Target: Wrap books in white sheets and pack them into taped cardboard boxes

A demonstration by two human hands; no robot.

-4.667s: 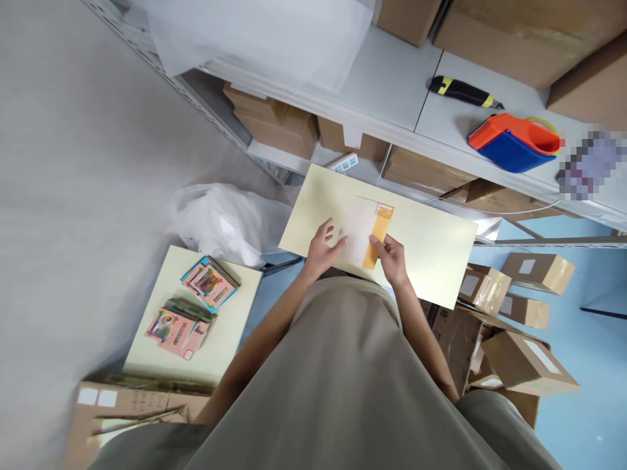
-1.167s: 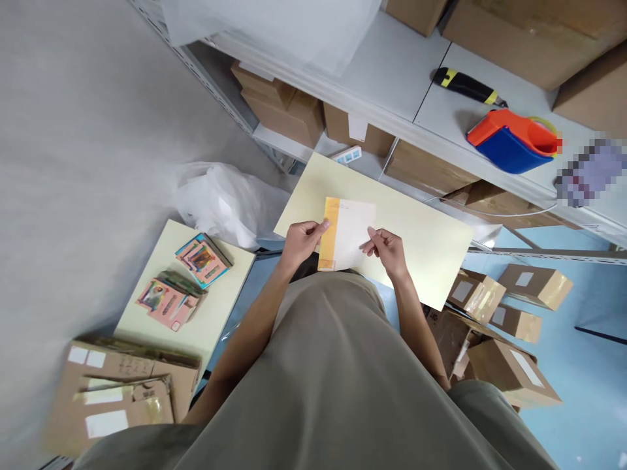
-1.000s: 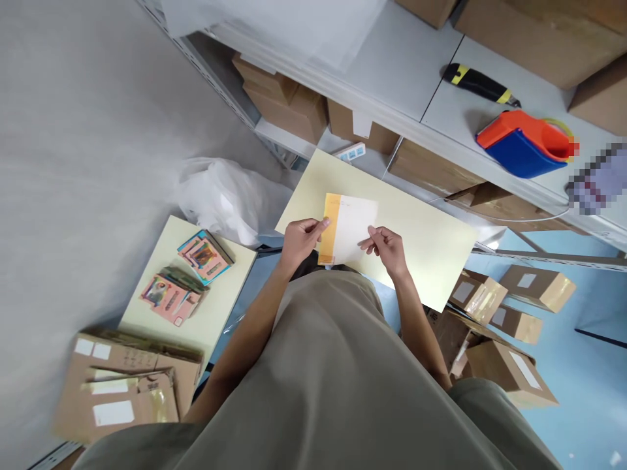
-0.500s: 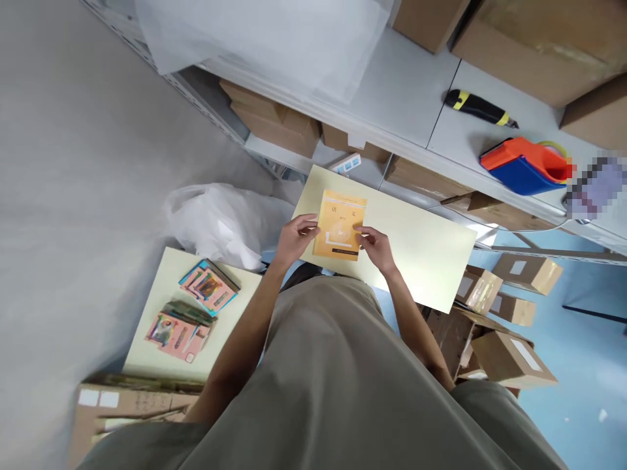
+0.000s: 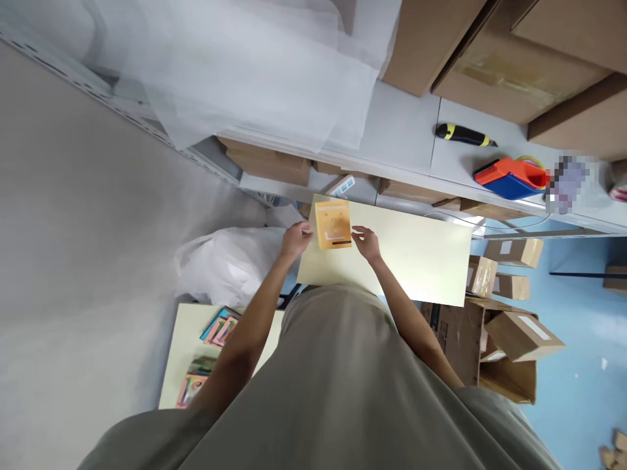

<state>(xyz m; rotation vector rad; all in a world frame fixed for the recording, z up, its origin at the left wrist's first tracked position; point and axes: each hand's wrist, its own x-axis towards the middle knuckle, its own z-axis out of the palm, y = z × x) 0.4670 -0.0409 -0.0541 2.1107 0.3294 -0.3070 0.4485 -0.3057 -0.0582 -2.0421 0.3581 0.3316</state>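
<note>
A yellow book (image 5: 334,225) with dark printing and a pale line drawing on its cover lies face up on the cream tabletop (image 5: 416,258). To its left is my left hand (image 5: 296,240), fingers partly bent and apart, a small gap from the book's edge. My right hand (image 5: 367,244) is at the other side with thumb and fingers parted, its tips very close to the right edge; whether they touch it I cannot tell. Neither hand is closed on anything.
Pink and blue books (image 5: 221,328) lie on a second cream table (image 5: 183,326) at lower left. A white plastic bag (image 5: 225,264) sits between the tables. The shelf ahead bears a black-and-yellow cutter (image 5: 463,134) and a tape dispenser (image 5: 512,178). Cardboard boxes (image 5: 526,336) stand at right.
Both hands have come away from the sides of the yellow book, which now rests on the table. The head view has shifted, bringing more of the shelf into sight.
</note>
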